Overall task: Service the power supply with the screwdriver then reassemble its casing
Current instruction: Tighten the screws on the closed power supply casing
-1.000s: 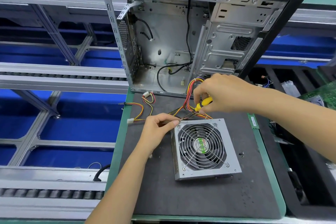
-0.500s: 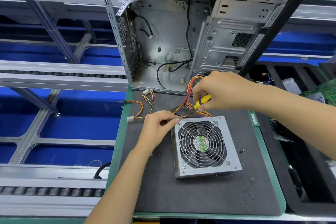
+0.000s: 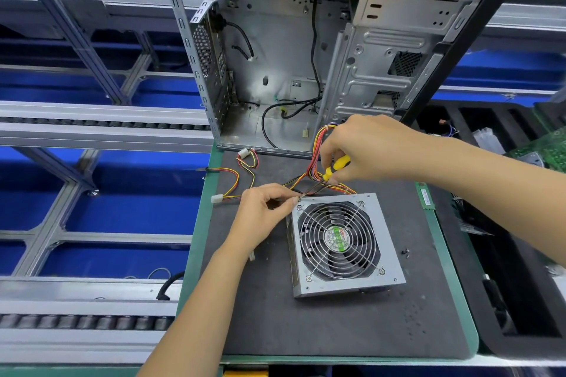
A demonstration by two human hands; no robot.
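Only one view here, the head camera looking down at the bench. The power supply (image 3: 343, 242) sits fan-up on the dark mat (image 3: 306, 324), just in front of the open computer case (image 3: 291, 55), with its bundle of coloured wires (image 3: 315, 162) trailing off the back toward the case.

The right hand (image 3: 364, 147) is wrapped around the yellow handle of the screwdriver (image 3: 332, 170), holding it at a slant so the tip comes down at the back-left corner of the power supply. Makes sense, that's where a casing screw would be. The left hand (image 3: 263, 211) is right at that same corner, fingertips pinched together at the tip, probably steadying the screw or the blade so it doesn't slip off. I can't actually see a screw between the fingers, it's too small to tell.

A couple of tiny dark bits (image 3: 405, 252), loose screws I'd guess, lie on the mat just right of the power supply, parked out of the way. Whether this screw is going in or out, can't say from here.
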